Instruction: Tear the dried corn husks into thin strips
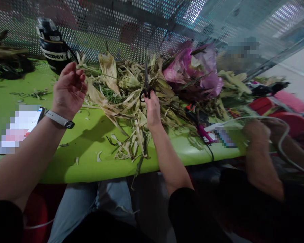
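Observation:
My left hand [70, 88], with curled fingers and a watch on the wrist, is raised over the left part of the green table. At its fingertips is a small pale flower shape of dried corn husk [81, 60], its thin stem pointing right; the fingers appear closed on it. My right hand [153, 108] grips black-handled scissors [146, 76] by the finger loops, blades pointing up and away. Beneath and beyond the scissors spreads a heap of dry corn husks [131, 81], with a bundle of green strands [111, 95] in it. Loose husk scraps [126, 148] lie nearer the table edge.
A black bottle [53, 50] stands at the back left, by a perforated metal screen [96, 23]. A phone [21, 130] lies at left. Behind the heap sits a pink plastic bag [192, 74]. At right, another person's hands [258, 131] are near a white cable [284, 135].

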Available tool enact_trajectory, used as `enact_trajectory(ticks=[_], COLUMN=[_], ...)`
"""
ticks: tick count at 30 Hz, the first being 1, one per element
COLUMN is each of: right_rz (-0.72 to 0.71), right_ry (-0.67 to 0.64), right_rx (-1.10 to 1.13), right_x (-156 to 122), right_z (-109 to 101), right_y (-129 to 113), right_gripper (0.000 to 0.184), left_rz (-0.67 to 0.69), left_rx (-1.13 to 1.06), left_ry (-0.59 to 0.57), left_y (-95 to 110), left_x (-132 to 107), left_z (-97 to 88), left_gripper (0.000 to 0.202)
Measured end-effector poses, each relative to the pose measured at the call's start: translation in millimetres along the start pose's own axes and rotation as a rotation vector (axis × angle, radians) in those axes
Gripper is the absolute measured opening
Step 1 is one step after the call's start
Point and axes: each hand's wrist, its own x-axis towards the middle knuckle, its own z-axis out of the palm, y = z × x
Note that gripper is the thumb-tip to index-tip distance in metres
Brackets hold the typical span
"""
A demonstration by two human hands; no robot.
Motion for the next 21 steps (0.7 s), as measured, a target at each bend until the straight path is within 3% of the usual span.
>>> enact_trajectory(ticks=[2, 4, 5, 8, 10, 12, 16, 17, 19, 20, 21], right_rz=[0.005, 0.022, 0.029, 0.039, 0.047, 0.078, 0.173, 0.185, 0.186, 0.175, 0.155], right_ry=[0.031, 0.011, -0.015, -0.082, -0.092, -0.073, -0.072, -0.082, -0.109, -0.128, -0.149], right_rx=[-0.045, 0.017, 0.058, 0.169, 0.247, 0.327, 0.439, 0.442, 0.408, 0.386, 0.37], right_x=[0.5, -1.2, -2.5, -5.9, -6.0, -4.2, 2.4, 4.0, 6.6, 7.3, 7.6], right_z=[1.7, 5.1, 6.9, 8.8, 5.8, -0.1, -14.6, -17.8, -22.7, -24.2, -24.7], right_y=[2.0, -0.6, -3.4, -13.6, -18.5, -19.8, -14.1, -12.2, -9.4, -8.9, -9.0], right_gripper=[0.054, 0.054, 0.053, 0.053, 0.052, 0.049, 0.043, 0.042, 0.042, 0.044, 0.046], left_rz=[-0.138, -0.217, -0.323, -0.862, -1.08, -1.109, -1.004, -1.017, -1.042, -0.994, -0.9], left_rx=[-0.032, 0.136, 0.209, 0.387, 0.469, 0.505, 0.621, 0.662, 0.724, 0.712, 0.658], left_ry=[-0.222, -0.399, -0.564, -1.171, -1.324, -1.295, -1.016, -1.013, -1.125, -1.123, -1.049], left_y=[3.7, 1.6, -1.7, -16.1, -23.3, -24.5, -12.6, -9.0, -3.1, -1.3, -0.4], left_x=[-13.7, -28.2, -34.9, -50.0, -54.0, -51.9, -32.4, -26.1, -14.3, -9.5, -5.8], left_z=[7.5, 12.5, 14.0, 16.7, 18.2, 18.6, 8.6, 3.1, -10.1, -16.8, -22.9], left_gripper=[0.029, 0.028, 0.022, 0.008, 0.013, 0.01, 0.011, 0.01, 0.008, 0.011, 0.012])
